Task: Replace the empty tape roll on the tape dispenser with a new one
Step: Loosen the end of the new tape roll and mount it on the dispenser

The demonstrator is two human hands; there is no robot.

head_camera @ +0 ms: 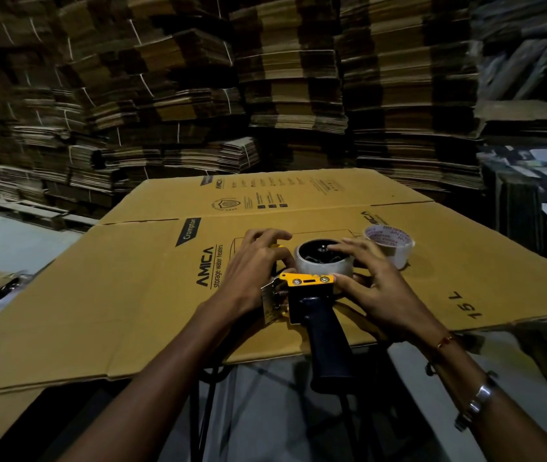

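The left hand (252, 271) lies curled against the near-left side of the tape dispenser (309, 295), its fingers bent over the yellow frame and seemingly bracing it, though whether they actually clamp anything is hidden by the hand itself. The right hand (369, 281) is spread, fingertips resting on the top and right flank of the roll on the dispenser (324, 261), thumb low by the yellow plate; it presses or steadies rather than pinches. That roll sits on the black hub between the two hands, with the dispenser's dark handle running back toward the person and hanging past the near edge of the flattened cardboard box (152, 295) that serves as the work surface. Whether this mounted roll is the spent one or the fresh one cannot be told for certain. Just beyond the right hand's fingertips, on the cardboard, lies a second tape roll (390, 243), with a printed core and a band of clear tape. A roll like this is likely light, rigid at the core and slick on its wound face, so it is best held by the rim with opposed fingers. The dispenser likely needs gripping at the frame, clear of the toothed blade end. Stacked flat cartons (282, 78) rise behind.
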